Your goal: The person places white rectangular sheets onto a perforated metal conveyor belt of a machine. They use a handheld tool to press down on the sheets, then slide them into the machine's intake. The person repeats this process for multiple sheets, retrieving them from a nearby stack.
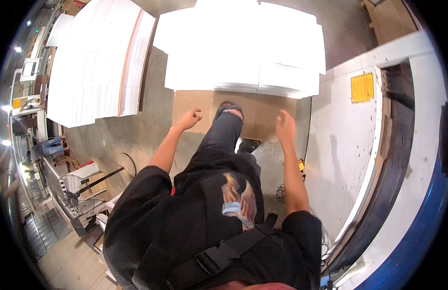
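Note:
My left hand (189,119) hangs in the air over the edge of a brown cardboard sheet (270,116), its fingers loosely bent and apart with nothing in them. My right hand (285,127) is raised near the sheet's right side, slightly blurred; its fingers look loosely spread and hold nothing. Ahead of both hands stands a large stack of white sheets (243,53), overexposed on top, with layered edges along its near side. Neither hand touches the stack. One sandaled foot (228,110) steps onto the cardboard between my hands.
Another tall stack of white sheets (96,63) stands at the left. Along the right runs a large white and blue machine (340,145) with a yellow label (362,88). A pedestal fan (73,188) is at the lower left, and a person (51,146) is farther left.

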`<state>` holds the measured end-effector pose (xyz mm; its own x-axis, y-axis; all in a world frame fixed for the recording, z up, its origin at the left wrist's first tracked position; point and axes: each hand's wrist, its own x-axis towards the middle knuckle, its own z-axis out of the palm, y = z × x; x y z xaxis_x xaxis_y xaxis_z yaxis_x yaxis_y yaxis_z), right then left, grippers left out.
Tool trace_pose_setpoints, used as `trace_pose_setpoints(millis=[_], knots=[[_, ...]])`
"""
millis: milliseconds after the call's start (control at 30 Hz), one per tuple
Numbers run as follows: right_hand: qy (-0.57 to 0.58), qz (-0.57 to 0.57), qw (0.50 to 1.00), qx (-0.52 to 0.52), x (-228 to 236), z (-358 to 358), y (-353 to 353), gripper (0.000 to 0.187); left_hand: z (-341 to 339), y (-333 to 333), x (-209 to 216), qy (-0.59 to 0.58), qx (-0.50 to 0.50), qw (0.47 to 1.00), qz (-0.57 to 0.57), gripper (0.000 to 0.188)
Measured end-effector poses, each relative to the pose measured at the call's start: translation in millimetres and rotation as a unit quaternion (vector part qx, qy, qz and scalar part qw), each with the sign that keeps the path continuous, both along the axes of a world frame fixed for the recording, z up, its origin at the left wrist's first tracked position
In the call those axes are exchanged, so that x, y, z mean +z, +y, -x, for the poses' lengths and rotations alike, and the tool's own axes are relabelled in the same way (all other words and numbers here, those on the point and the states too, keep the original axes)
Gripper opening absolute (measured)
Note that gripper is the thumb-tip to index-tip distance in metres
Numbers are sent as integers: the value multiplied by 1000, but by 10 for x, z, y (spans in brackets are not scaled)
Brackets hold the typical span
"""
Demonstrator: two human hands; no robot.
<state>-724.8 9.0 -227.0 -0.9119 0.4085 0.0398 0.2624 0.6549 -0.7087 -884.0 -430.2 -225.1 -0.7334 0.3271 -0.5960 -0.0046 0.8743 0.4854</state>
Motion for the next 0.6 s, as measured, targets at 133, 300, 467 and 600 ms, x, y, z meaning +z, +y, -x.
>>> trace_pose_setpoints(millis=[133, 300, 467, 600], knots=[[-85, 121, 985, 93, 347, 1345, -378, 36, 512, -166, 195, -13, 100, 994, -34, 52], [-135, 238, 959, 72, -14, 2299, -654, 43, 1775, -284, -190, 29, 234, 970, -65, 59], [-86, 236, 968, 16, -686, 3430, -585, 60, 3653, -128, -762, 224, 273, 934, -59, 70], [-28, 154, 988, -11, -1078, 4558, -342, 68, 4873, 34, -1014, 188, 291, 931, -113, 84]])
